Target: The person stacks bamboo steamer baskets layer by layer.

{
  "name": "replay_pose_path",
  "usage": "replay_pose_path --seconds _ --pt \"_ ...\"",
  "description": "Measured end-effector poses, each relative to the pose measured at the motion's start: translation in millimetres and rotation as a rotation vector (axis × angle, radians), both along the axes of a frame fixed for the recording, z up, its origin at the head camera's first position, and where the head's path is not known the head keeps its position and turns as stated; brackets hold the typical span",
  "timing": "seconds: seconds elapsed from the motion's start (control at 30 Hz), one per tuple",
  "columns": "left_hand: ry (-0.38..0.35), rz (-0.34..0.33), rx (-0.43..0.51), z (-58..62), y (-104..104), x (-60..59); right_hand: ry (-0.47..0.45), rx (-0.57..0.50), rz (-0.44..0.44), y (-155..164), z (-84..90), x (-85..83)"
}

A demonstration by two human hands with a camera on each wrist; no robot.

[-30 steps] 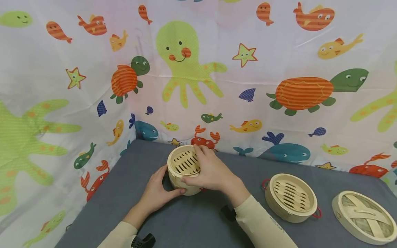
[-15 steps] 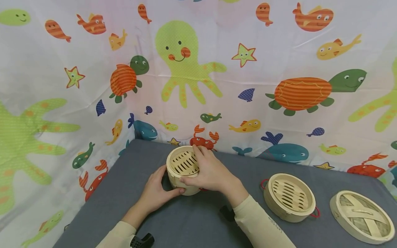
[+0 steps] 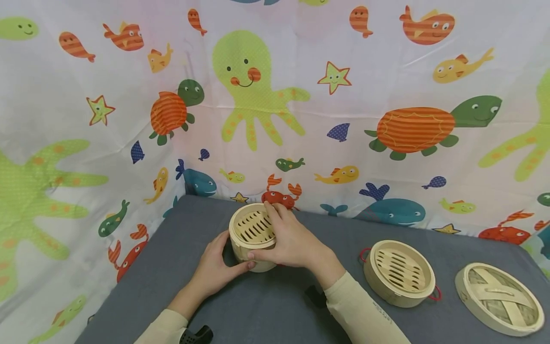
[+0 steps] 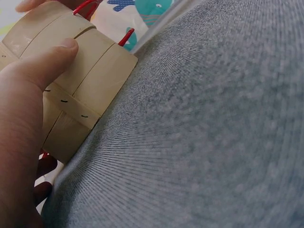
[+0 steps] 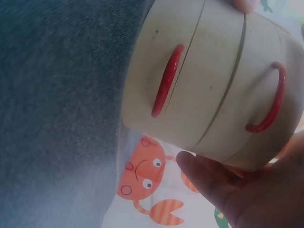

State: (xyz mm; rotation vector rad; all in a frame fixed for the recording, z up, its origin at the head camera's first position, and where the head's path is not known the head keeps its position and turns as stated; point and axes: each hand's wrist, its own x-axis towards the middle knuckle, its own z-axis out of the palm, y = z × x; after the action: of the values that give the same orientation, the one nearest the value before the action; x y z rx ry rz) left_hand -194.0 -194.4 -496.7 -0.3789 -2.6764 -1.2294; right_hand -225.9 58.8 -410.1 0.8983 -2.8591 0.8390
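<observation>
A small stack of bamboo steamer tiers [image 3: 250, 235] with red wire handles stands at the back of the grey table [image 3: 266, 306]. My left hand [image 3: 220, 265] cups its lower left side, thumb against the base. From the right, my right hand [image 3: 284, 239] grips the top tier, fingers over the far rim and thumb on the near wall. In the left wrist view my left hand's thumb [image 4: 45, 61] presses on the stack's wall [image 4: 88, 76]. The right wrist view shows two red handles on the stack [image 5: 213, 80], with my right hand's fingers [image 5: 223, 185] curled round it.
A single steamer tier [image 3: 399, 273] with red handles sits on the table to the right. Beyond it, near the right edge, lies a woven lid [image 3: 499, 298]. A sea-animal print curtain [image 3: 275, 105] closes off the back and left.
</observation>
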Motion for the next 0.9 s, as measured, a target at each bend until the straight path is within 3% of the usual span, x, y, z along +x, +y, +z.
replay_pose_path --seconds 0.47,0.9 --pt "-0.002 0.008 -0.002 -4.2 0 0.4 0.059 -0.029 -0.027 19 5.6 11.2" --pt "0.024 0.006 -0.002 -8.5 -1 -2.3 0.101 -0.034 -0.098 55 -5.2 20.1"
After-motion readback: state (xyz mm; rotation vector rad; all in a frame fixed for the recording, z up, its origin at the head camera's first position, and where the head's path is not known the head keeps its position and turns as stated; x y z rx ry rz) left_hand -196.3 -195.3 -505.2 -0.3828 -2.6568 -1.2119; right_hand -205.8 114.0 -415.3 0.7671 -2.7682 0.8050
